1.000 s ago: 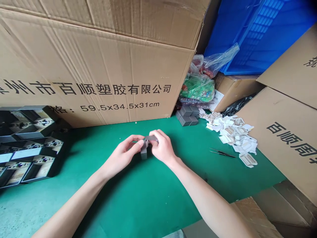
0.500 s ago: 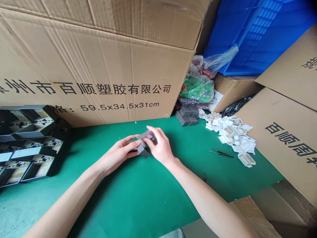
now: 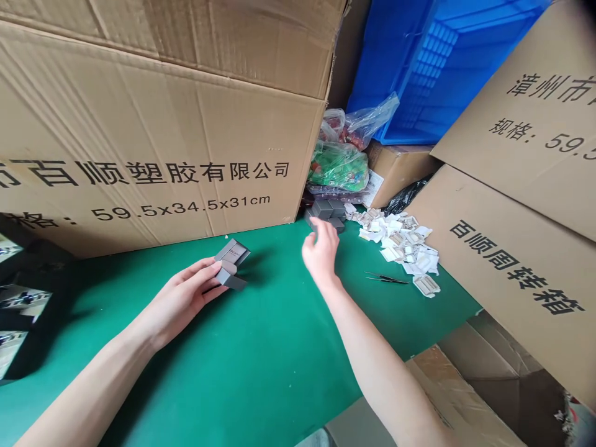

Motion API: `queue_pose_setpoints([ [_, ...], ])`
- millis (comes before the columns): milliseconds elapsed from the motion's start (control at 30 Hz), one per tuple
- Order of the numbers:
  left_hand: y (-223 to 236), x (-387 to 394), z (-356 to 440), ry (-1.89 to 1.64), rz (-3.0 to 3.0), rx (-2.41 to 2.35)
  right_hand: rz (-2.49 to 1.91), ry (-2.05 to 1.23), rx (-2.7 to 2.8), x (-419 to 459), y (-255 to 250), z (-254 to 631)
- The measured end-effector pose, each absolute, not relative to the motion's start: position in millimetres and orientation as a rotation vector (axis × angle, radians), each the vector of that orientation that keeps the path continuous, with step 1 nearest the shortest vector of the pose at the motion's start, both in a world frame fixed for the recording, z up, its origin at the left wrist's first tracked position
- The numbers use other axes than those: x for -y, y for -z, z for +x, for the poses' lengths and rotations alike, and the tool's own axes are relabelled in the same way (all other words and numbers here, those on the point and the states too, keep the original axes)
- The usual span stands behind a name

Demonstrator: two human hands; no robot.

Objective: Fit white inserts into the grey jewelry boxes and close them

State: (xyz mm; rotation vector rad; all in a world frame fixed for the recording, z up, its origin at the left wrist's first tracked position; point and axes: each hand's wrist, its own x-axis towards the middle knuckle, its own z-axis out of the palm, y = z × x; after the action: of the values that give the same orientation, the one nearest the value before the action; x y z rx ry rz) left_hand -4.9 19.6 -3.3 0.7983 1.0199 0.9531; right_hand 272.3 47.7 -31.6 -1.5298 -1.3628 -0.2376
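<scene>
My left hand (image 3: 189, 292) grips a few small dark grey boxes (image 3: 231, 253) above the green table. They sit at angles to one another, one slanting down to the right, and the upper one shows a faint mark on its face. Further right, my right hand (image 3: 322, 248) holds nothing that I can see. Its fingers are loosely bent and apart, reaching up to the front of a small stack of similar grey boxes (image 3: 331, 210). The hand covers part of that stack, and whether the fingertips touch it I cannot tell.
A large cardboard carton (image 3: 186, 136) stands behind the table. To the right lie white paper and plastic bits (image 3: 403, 242) and black tweezers (image 3: 386, 278). Filled plastic bags (image 3: 339, 164), a blue crate (image 3: 447, 68) and cartons (image 3: 512, 248) border the right side. Dark trays (image 3: 23, 304) stand left.
My right hand has let go of the grey boxes and moved right to the stack. My left hand still holds its boxes. The view has turned to the right.
</scene>
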Motion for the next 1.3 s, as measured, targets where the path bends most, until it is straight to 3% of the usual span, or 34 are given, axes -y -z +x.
queue_pose_setpoints([
  [200,3.9,-19.8,-5.2,-0.950,0.810,-1.007,-1.745,0.330,1.205,-55.0,40.2,318.6],
  [533,3.0,-19.9,-2.7,-0.946,0.835,-0.992,-2.214,0.592,1.078,-25.1,11.3,426.8],
  [733,0.3,-17.4,-2.1,-0.959,0.812,-0.988,-2.544,0.349,0.954,-11.9,16.4,477.0],
  [1067,-0.8,-17.8,-0.3,-0.945,0.790,-0.982,-2.389,0.419,0.933,-3.6,23.1,489.6],
  [1300,-3.0,-15.8,-3.2,-0.880,0.849,-0.920,-1.935,0.530,1.110,-0.5,-20.0,419.2],
])
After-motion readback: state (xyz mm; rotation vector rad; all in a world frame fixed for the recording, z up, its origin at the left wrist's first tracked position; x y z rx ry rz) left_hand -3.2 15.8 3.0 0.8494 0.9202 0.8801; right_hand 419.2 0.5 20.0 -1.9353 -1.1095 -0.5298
